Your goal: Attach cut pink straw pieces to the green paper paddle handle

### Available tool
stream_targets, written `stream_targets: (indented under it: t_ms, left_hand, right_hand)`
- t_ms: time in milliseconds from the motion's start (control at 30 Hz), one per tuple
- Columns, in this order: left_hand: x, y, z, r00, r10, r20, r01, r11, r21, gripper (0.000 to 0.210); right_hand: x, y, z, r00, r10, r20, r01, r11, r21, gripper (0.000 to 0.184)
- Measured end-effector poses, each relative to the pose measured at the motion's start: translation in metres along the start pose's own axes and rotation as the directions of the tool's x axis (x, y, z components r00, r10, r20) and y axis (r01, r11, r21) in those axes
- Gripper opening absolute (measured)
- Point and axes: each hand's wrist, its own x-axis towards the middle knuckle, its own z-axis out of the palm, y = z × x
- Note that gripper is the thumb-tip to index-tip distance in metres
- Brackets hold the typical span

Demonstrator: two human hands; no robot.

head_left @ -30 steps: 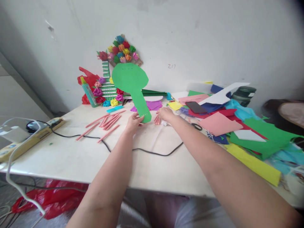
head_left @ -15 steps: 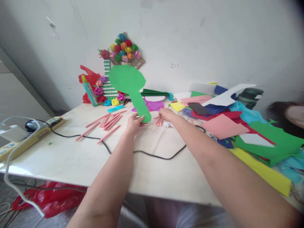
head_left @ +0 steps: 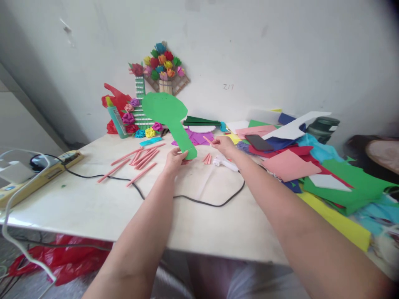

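Note:
My left hand [head_left: 174,161] grips the narrow lower end of a green paper cutout [head_left: 166,109], which stands up from it with a wide rounded top and a row of small dots near each end. Between the fingertips of my right hand [head_left: 225,146] is a short pink paper stick [head_left: 207,140], raised above the table. Just below it lie several short pink sticks [head_left: 207,158] beside a white glue gun [head_left: 222,162] with a black cord. Longer pink paper sticks [head_left: 146,160] are spread on the table left of my left hand.
Behind stand paper flowers [head_left: 162,62], a green-and-white striped piece [head_left: 140,99] and a glue bottle [head_left: 116,118]. A phone [head_left: 258,142] and coloured sheets [head_left: 289,164] pile up at right. A power strip [head_left: 40,178] lies at left; the black cord [head_left: 205,204] crosses the table.
My right hand has risen from the short pink sticks, lifting one of them. The left hand has stayed nearly in place, with the green cutout's top slightly lower.

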Motion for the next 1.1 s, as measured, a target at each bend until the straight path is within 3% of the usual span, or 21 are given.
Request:
stream_targets:
  t_ms: [67, 167, 267, 333, 433, 533, 700, 833, 1100]
  left_hand:
    - [0.000, -0.001, 0.000, 1.000, -0.009, 0.006, 0.009, 1.000, -0.004, 0.039]
    - [-0.001, -0.002, 0.000, 1.000, -0.021, 0.009, 0.021, 1.000, -0.004, 0.039]
    - [-0.001, -0.003, 0.002, 1.000, -0.022, 0.012, 0.022, 1.000, -0.008, 0.038]
    - [-0.002, -0.002, 0.003, 1.000, -0.020, 0.020, 0.020, 1.000, -0.012, 0.039]
    - [-0.004, -0.001, 0.006, 0.999, -0.022, 0.040, 0.023, 0.999, -0.033, 0.040]
    - [-0.006, -0.001, 0.009, 0.996, -0.027, 0.088, 0.032, 0.998, -0.063, 0.044]
    - [-0.011, -0.004, 0.017, 0.975, 0.017, 0.220, 0.004, 0.995, -0.095, 0.051]
    - [-0.013, -0.005, 0.022, 0.950, 0.034, 0.312, 0.015, 0.988, -0.154, 0.060]
    - [-0.013, -0.007, 0.027, 0.938, 0.083, 0.337, -0.009, 0.976, -0.217, 0.057]
  right_hand:
    - [-0.013, -0.005, -0.002, 0.996, 0.083, 0.024, -0.087, 0.944, 0.318, 0.010]
    - [-0.036, -0.013, -0.006, 0.975, 0.149, 0.166, -0.223, 0.677, 0.701, 0.005]
    - [-0.054, -0.018, -0.007, 0.954, 0.129, 0.269, -0.298, 0.459, 0.837, 0.008]
    - [-0.062, -0.020, -0.007, 0.946, 0.084, 0.313, -0.320, 0.394, 0.862, 0.009]
    - [-0.070, -0.024, -0.005, 0.942, 0.038, 0.333, -0.325, 0.355, 0.877, 0.008]
    - [-0.075, -0.030, -0.002, 0.947, 0.068, 0.314, -0.318, 0.337, 0.886, 0.004]
    - [-0.079, -0.039, 0.008, 0.953, 0.136, 0.272, -0.303, 0.361, 0.882, 0.005]
    - [-0.081, -0.042, 0.016, 0.959, 0.121, 0.256, -0.283, 0.377, 0.882, 0.010]
    - [-0.088, -0.056, 0.025, 0.948, 0.158, 0.275, -0.316, 0.421, 0.850, 0.007]
